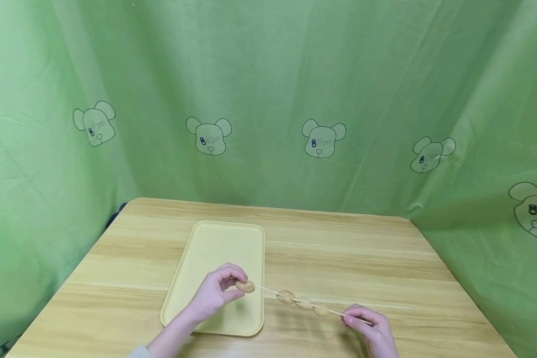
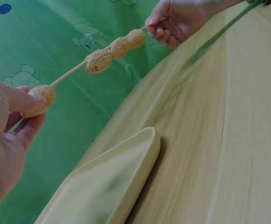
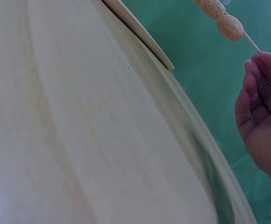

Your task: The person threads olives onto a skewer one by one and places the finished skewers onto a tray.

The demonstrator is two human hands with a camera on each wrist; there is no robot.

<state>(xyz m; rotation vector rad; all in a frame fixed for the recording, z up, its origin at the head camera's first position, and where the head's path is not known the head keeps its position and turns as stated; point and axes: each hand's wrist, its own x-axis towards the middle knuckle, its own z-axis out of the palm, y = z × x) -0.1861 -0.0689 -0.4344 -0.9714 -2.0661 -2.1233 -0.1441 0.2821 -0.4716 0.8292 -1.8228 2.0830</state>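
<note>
A thin wooden skewer (image 1: 268,290) stretches between both hands above the table. My left hand (image 1: 215,293) pinches a light brown, wrinkled food ball (image 2: 45,96) between thumb and fingers at the skewer's left end; the stick meets this ball, and how deep it goes is hidden. Three similar balls (image 2: 98,61) sit close together farther along the stick, separated from the pinched one by a stretch of bare wood. Near its other end, my right hand (image 1: 371,325) grips the skewer with thumb and fingers. Beneath the left hand lies a pale yellow tray (image 1: 223,236).
The wood-grain table (image 1: 340,243) has rounded far corners. Green curtains (image 1: 268,64) printed with bear heads hang behind it and at both sides. A dark object (image 1: 114,216), too little shown to identify, is beside the table's far left corner.
</note>
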